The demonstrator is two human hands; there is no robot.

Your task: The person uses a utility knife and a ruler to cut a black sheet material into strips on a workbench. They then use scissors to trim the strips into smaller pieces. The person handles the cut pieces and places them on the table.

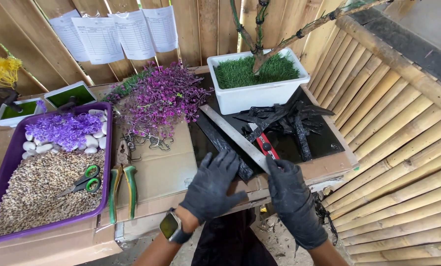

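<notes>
Your left hand (214, 184), black-gloved, lies open, fingers spread on a flat black strip (224, 146) at the tabletop (166, 172) edge. Your right hand (288, 189) grips the near end of a long grey metal ruler (232, 134) lying diagonally beside the strip. Strip is dark, narrow, rough-textured. Beyond: pile of black pieces (289, 120), then white planter (260, 83) with fake grass.

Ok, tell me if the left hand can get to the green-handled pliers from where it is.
Probably yes. The left hand rests on a black strip, and the green-handled pliers lie in the open on the cardboard just to its left, with nothing between them. It would have to leave the strip.
</notes>
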